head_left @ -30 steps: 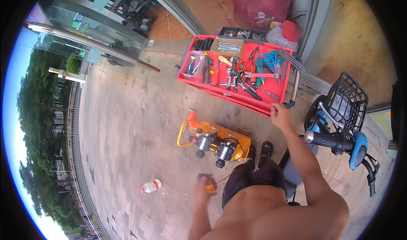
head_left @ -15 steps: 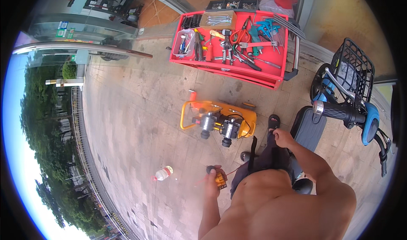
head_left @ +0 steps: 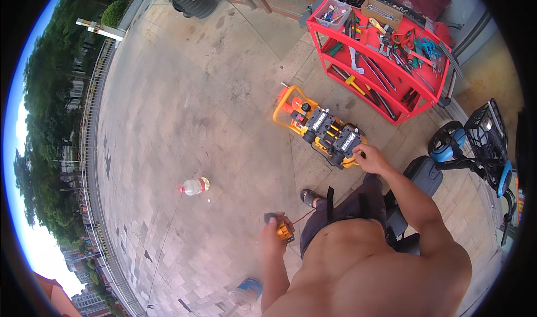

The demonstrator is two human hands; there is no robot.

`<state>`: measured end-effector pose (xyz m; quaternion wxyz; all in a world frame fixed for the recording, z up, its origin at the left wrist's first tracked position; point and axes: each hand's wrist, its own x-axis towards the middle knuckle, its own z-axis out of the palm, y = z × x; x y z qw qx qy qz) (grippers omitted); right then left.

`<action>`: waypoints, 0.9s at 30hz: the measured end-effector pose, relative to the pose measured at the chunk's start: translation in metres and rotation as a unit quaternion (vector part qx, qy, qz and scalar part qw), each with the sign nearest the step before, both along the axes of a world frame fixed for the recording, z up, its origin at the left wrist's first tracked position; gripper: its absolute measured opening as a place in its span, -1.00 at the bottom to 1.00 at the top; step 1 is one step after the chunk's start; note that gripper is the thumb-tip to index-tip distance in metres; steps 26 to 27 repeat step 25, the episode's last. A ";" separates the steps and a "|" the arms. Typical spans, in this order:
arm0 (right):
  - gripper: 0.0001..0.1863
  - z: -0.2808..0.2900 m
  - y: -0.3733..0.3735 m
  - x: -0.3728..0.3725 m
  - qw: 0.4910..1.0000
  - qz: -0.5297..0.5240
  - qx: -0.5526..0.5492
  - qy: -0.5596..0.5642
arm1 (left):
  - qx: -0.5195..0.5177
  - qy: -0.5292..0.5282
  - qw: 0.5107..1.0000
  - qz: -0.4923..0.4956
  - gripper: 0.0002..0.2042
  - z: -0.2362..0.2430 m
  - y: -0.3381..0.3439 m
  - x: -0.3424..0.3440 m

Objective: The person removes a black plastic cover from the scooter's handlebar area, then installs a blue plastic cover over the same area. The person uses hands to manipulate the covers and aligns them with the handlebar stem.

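My left hand (head_left: 274, 237) is wrapped round a small orange-and-black device (head_left: 285, 232), with a thin reddish cord running from it towards my leg. My right hand (head_left: 371, 159) is closed, its fingertips at the near end of a yellow-framed machine (head_left: 324, 128) with two dark motor-like blocks. Whether those fingers touch the machine, or pinch something small, I cannot make out. An orange coiled hose (head_left: 284, 100) is at the machine's far end, which rests on the paving beyond my feet.
A red tool cart (head_left: 386, 54) full of hand tools stands at the back right. To my right is a blue electric scooter (head_left: 458, 143). A clear bottle (head_left: 196, 186) lies on the paving, a thin line near it. A blue shoe (head_left: 249, 288) shows beside my left forearm.
My view has turned, and the cart and machine appear further right. My right hand has gone from beside my knee to the machine's near end. The left still holds the orange-and-black device.
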<state>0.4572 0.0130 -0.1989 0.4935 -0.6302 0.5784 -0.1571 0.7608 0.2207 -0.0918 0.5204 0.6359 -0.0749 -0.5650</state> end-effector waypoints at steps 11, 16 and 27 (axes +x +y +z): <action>-0.75 0.029 0.088 0.091 0.984 0.044 0.080 0.154 | -0.033 -0.022 0.994 0.106 -0.64 -0.022 0.067 0.186; -0.79 0.066 0.022 0.169 0.995 0.050 0.057 0.071 | -0.026 0.007 0.993 0.117 -0.65 -0.025 0.047 0.204; -0.55 0.321 -0.160 0.319 0.885 0.064 -0.331 -0.322 | 0.003 -0.075 0.992 0.097 -0.62 -0.042 -0.041 0.292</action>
